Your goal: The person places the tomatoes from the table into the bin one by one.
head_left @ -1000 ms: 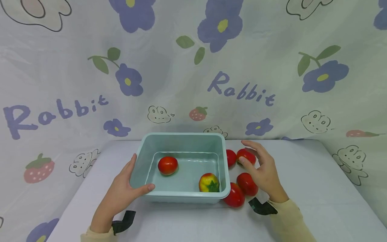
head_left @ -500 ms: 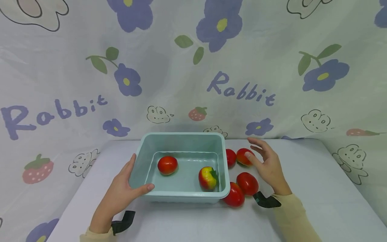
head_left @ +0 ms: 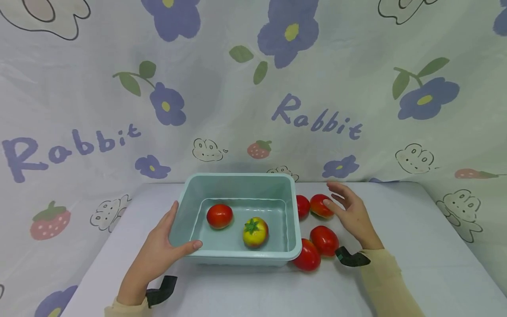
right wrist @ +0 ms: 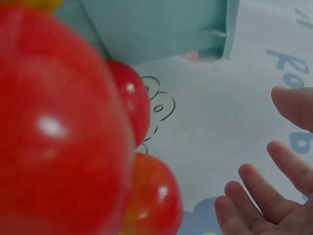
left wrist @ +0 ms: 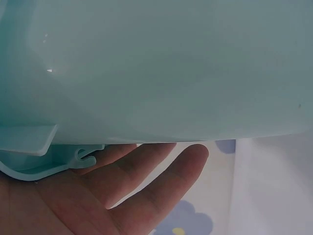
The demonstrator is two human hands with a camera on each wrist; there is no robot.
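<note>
My left hand (head_left: 158, 253) holds the light blue plastic basin (head_left: 237, 254) at its front left corner, thumb over the rim and fingers along the outer side wall. In the left wrist view, the fingers (left wrist: 156, 191) show below the basin wall. Inside the basin lie a red tomato (head_left: 219, 216) and a yellow-red tomato (head_left: 255, 232) with a green calyx turned up. My right hand (head_left: 354, 220) hovers with fingers spread beside the far right tomato (head_left: 320, 206). In the right wrist view, a gap separates its fingers from the tomatoes.
More red tomatoes lie on the white table right of the basin: one by its wall (head_left: 303, 208), one in the middle (head_left: 325, 241) and one at its front right corner (head_left: 307, 256). A printed cloth (head_left: 225, 110) hangs behind the table's back edge.
The yellow-red tomato has rolled left across the basin floor, turning its calyx up. My right hand has drawn back a little to the right from the far tomato. My left hand stays put.
</note>
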